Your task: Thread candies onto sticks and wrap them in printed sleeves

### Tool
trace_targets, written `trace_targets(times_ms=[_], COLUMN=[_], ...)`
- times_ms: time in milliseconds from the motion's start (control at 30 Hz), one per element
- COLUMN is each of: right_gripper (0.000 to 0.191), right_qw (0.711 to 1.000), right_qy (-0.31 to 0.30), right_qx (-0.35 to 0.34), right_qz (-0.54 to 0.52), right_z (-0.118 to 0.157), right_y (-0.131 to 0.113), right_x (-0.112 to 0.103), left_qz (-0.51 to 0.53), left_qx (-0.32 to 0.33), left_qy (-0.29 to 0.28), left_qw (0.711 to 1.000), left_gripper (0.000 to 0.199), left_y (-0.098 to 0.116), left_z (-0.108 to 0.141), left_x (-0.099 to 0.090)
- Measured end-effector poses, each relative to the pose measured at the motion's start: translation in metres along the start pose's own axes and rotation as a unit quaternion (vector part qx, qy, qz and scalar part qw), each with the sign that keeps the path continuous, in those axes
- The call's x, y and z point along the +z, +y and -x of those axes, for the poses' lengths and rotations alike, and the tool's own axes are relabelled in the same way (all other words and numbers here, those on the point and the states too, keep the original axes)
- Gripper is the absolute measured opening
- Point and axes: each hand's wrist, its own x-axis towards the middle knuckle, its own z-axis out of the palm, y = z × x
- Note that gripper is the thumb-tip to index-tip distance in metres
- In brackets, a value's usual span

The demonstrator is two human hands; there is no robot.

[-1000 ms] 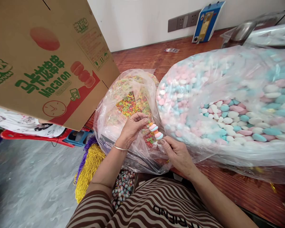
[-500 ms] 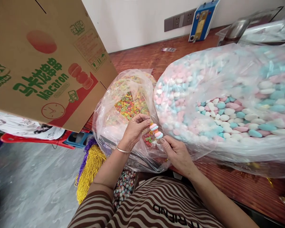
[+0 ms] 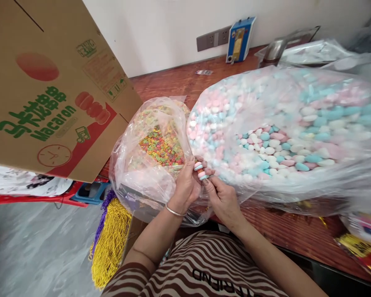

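Observation:
A short string of pink, blue and orange candies (image 3: 200, 170) is held between my two hands, over the gap between two clear bags. My left hand (image 3: 188, 185), with a bangle at the wrist, is closed around the string's upper end. The thumb and forefinger of my right hand (image 3: 224, 200) pinch its lower end. Left of the hands, an open bag of small colourful ring candies (image 3: 162, 146) lies on the table. To the right spreads a large bag of pink, white and blue flat candies (image 3: 272, 142).
A tall cardboard box (image 3: 55, 95) stands at the left. Gold and purple bead strands (image 3: 111, 243) hang below the table edge. Toward the wall are a blue device (image 3: 240, 40) and a metal vessel (image 3: 275, 50) on the wooden table (image 3: 160, 80). Shiny packets (image 3: 358, 245) lie at lower right.
The view has shifted. My left hand has turned and moved right, closing around the string's upper end, and the ring candies seen below it are now hidden. My right hand keeps its pinch.

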Motion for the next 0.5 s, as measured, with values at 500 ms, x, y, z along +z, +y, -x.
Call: trace_targets(times_ms=[500], right_gripper=[0.036], right_qw=[0.941], right_qy=[0.081], right_qx=[-0.051], right_qz=[0.325], right_z=[0.048], right_y=[0.023], right_x=[-0.061], left_qz=[-0.059], left_qx=[0.011], left_qy=[0.001], left_qw=[0.998], left_gripper=[0.038], left_y=[-0.084], left_z=[0.013], left_x=[0.072])
